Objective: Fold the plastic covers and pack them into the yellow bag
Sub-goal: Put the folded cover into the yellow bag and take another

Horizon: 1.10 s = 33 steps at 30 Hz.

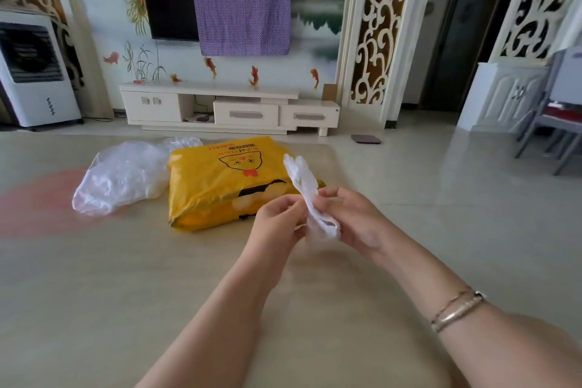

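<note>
A beige bench (157, 277) carries the things. On it lies a yellow bag (220, 186). A heap of clear plastic covers (122, 176) rests just beside the bag.

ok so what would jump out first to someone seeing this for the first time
The bright yellow bag lying on the table in the middle of the view draws the eye first. Just in front of it, the left hand and right hand hold a bunched white plastic cover between them. To the bag's left lies a crumpled clear plastic cover.
</note>
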Available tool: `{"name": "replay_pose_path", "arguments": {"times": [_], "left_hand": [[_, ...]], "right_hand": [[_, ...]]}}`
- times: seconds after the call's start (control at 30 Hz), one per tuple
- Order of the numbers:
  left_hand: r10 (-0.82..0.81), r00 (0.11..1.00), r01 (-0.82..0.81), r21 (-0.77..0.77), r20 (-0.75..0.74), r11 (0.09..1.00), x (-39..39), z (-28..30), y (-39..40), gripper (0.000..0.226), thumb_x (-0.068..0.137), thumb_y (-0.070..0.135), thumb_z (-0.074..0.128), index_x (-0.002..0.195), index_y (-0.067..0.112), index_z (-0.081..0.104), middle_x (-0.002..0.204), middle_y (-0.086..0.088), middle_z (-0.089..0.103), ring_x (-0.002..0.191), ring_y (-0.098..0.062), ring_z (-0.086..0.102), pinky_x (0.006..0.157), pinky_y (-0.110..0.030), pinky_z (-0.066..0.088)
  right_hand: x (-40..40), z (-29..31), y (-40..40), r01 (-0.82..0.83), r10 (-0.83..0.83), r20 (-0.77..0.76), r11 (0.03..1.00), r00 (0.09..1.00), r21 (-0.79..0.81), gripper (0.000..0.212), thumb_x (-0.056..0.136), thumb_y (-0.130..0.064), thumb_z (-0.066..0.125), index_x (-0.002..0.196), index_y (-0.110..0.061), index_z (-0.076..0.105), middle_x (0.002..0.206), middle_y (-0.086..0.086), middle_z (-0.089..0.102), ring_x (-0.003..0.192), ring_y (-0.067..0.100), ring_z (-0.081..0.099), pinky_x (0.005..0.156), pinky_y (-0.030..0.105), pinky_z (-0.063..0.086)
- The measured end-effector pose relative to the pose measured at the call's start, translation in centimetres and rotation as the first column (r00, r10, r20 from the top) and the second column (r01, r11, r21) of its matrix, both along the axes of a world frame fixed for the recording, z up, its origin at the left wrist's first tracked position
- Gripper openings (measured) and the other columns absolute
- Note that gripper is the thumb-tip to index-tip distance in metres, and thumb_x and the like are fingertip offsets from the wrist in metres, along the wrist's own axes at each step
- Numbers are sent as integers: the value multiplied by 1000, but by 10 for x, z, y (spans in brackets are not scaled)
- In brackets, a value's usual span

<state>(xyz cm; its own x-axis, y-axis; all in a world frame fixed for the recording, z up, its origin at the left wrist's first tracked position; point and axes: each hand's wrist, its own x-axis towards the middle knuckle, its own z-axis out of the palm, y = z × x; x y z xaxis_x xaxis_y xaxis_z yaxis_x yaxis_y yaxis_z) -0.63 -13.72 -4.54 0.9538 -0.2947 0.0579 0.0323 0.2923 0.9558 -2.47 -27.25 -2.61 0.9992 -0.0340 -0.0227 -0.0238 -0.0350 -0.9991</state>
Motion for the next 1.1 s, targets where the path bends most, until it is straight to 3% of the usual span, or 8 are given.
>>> {"name": "replay_pose_path", "arguments": {"times": [0.2, 0.3, 0.4, 0.53, 0.7, 0.87, 0.93, 1.1], "left_hand": [[109, 994, -109, -8, 8, 994, 1, 0, 2, 14, 95, 12, 56, 101, 1, 63, 98, -18, 70, 92, -28, 68, 89, -38, 55], [221, 975, -221, -87, -16, 971, 1, 3, 3, 11, 98, 15, 51, 89, 11, 57, 89, -7, 66, 82, -18, 64, 80, -30, 54], [337, 941, -336, -107, -11, 936, 1, 5, 3, 13, 99, 19, 50, 88, 17, 56, 79, 1, 60, 75, -15, 59, 76, -32, 51], [351, 928, -360, 53, 129, 932, -4, 4, 0, 12, 100, 24, 49, 93, 15, 55, 71, -2, 55, 65, -16, 53, 60, -34, 50], [156, 988, -157, 218, 23, 963, -9, 4, -4, 33, 101, 38, 43, 103, 9, 60, 72, -2, 57, 56, -14, 52, 47, -25, 46], [-45, 971, 40, -27, -235, 999, -6, 14, -2, 57, 91, 64, 42, 104, 14, 68, 87, -5, 72, 82, -20, 68, 73, -35, 55], [-187, 965, 182, -47, -181, 982, -10, 14, 2, 53, 92, 57, 48, 110, 12, 68, 88, -8, 70, 83, -19, 68, 76, -33, 55], [-44, 999, 43, 63, 16, 997, -11, 11, 5, 19, 95, 25, 59, 86, 10, 67, 80, -8, 63, 67, -15, 61, 69, -31, 55]], "right_hand": [[-5, -3, 0, 100, -103, 62, 994, 993, 39, 5, 94, -10, 58, 90, -8, 60, 91, 8, 68, 81, 16, 67, 73, 30, 54], [-4, 2, -10, 185, -195, 11, 942, 981, 279, 10, 92, -6, 56, 83, -10, 56, 92, 13, 66, 80, 21, 65, 79, 35, 51], [-7, 7, -20, 245, -234, -91, 804, 968, 541, 11, 93, -9, 47, 92, -6, 58, 88, 13, 66, 70, 22, 64, 66, 31, 53], [-14, 10, -25, 336, -323, -128, 747, 938, 574, 23, 93, -7, 41, 78, -6, 59, 69, 8, 72, 54, 18, 65, 51, 25, 53], [-15, 12, -28, 362, -378, -43, 839, 925, 405, 23, 90, -16, 48, 89, -10, 70, 86, 8, 69, 75, 21, 66, 66, 32, 50], [-30, 22, -22, 118, -138, 121, 980, 983, 161, 19, 97, -16, 52, 78, -17, 55, 72, 1, 58, 63, 14, 56, 50, 26, 45], [-35, 23, -18, 75, -84, 128, 995, 988, 72, 19, 97, -17, 53, 79, -16, 57, 70, 1, 58, 57, 13, 54, 46, 25, 44], [-25, 10, -26, 423, -285, 362, 816, 887, -394, 19, 94, -29, 60, 85, -13, 61, 73, 0, 63, 64, 10, 56, 56, 17, 43]]}}
